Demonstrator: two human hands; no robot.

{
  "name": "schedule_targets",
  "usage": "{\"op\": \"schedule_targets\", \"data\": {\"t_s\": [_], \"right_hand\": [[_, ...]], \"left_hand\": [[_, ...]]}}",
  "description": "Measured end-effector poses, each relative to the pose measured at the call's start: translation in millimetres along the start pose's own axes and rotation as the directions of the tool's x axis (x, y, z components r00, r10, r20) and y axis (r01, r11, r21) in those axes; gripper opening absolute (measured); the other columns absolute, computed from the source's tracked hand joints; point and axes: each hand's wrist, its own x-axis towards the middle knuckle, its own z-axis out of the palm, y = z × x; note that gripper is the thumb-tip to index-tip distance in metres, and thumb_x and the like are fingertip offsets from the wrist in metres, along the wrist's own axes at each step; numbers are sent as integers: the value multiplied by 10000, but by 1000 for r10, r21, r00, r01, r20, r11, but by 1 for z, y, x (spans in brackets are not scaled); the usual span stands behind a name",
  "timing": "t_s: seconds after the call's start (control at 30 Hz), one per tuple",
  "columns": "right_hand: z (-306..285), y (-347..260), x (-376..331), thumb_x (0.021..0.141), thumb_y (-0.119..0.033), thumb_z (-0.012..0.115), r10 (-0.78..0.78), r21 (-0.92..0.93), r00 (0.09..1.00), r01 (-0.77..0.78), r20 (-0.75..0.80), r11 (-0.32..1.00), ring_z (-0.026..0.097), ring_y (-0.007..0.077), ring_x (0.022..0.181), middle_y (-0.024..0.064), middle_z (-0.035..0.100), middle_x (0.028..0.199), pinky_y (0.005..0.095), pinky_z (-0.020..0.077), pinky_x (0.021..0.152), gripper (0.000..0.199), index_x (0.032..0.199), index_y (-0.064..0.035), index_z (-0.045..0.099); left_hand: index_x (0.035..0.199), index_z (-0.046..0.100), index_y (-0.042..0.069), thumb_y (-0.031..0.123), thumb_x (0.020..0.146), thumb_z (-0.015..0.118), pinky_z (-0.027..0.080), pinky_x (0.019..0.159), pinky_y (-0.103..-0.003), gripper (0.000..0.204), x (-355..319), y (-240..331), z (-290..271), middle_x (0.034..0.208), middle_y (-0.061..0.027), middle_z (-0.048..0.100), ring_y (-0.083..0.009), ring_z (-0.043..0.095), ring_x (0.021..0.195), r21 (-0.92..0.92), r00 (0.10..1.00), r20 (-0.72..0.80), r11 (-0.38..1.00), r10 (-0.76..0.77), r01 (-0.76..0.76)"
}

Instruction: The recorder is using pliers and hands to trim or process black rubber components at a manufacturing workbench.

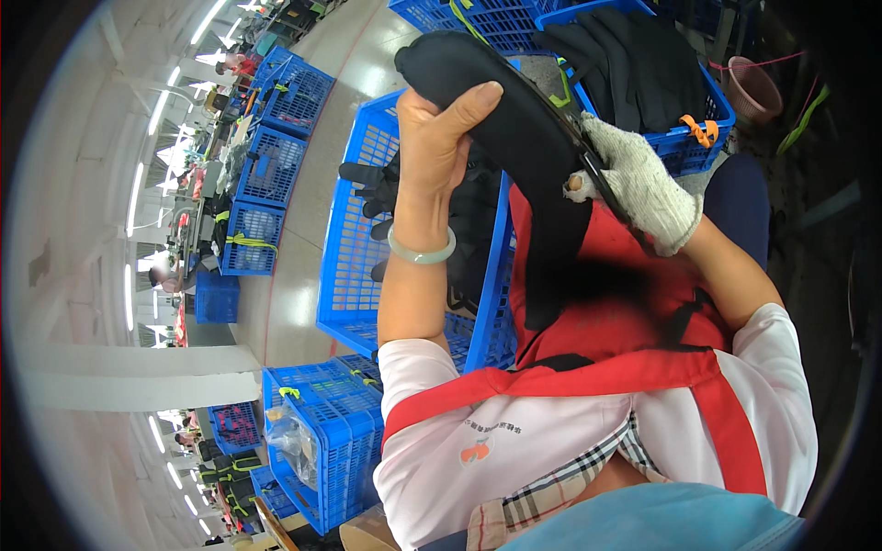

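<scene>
A long, curved black fabric piece (496, 101), smooth and padded-looking, stretches from the upper middle down toward my lap. My left hand (441, 129), bare with a pale bangle on the wrist, grips its upper part, thumb on top and fingers behind. In a white knit glove with a bare fingertip showing, my right hand (638, 174) is closed around a long dark tool (599, 176), which looks like shears. The tool lies along the right edge of the black piece; its exact kind cannot be made out. The piece's lower end blurs into a dark patch over my red apron (588, 331).
A blue crate (354, 275) with black gloves stands below my left arm. Another blue crate (684, 151) at upper right holds stacked black gloves, with a pink bin (753, 90) beside it. More blue crates (317, 395) stand at lower left. Other people sit at far-left workstations.
</scene>
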Motion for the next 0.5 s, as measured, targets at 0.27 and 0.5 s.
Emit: {"op": "schedule_targets", "data": {"t_s": [0.27,0.5], "right_hand": [[-2,-11,-1,783,-163,757,19,-28,1000,-18,18,999,627,101,701,56,639,743,246,501,632,352,1022,24,579],[-5,-25,0,797,-206,750,91,60,993,-96,73,994,623,108,700,64,637,758,248,502,637,358,1017,24,587]], "left_hand": [[968,642,-16,-22,778,708,546,751,-289,201,-6,1,6,890,-89,674,-173,663,798,-32,999,21,999,-40,40],[966,641,-15,-25,780,705,538,766,-287,197,-7,-3,3,902,-83,671,-165,655,810,-30,998,43,998,-51,52]]}}
